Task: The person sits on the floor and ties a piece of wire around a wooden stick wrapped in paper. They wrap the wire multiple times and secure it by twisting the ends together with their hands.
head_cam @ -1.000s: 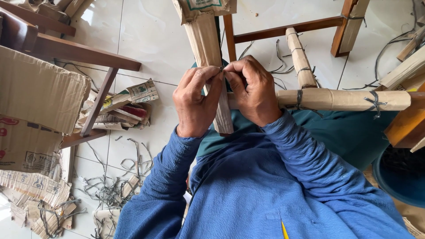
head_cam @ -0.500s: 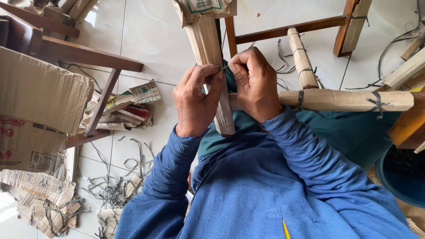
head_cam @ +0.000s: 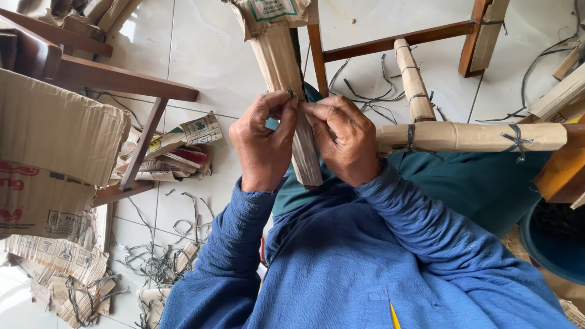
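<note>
The cardboard-wrapped chair leg (head_cam: 281, 73) stood nearly upright before me, slightly tilted, its brown corrugated wrap creased lengthwise and ragged at the top. A thin dark strap (head_cam: 291, 93) sat at its front edge, pinched between my two hands' fingertips.

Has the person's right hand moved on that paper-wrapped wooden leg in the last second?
Barely. The right hand stays pinched against the left hand on the wrapped leg, level with the horizontal wrapped rail.
</note>
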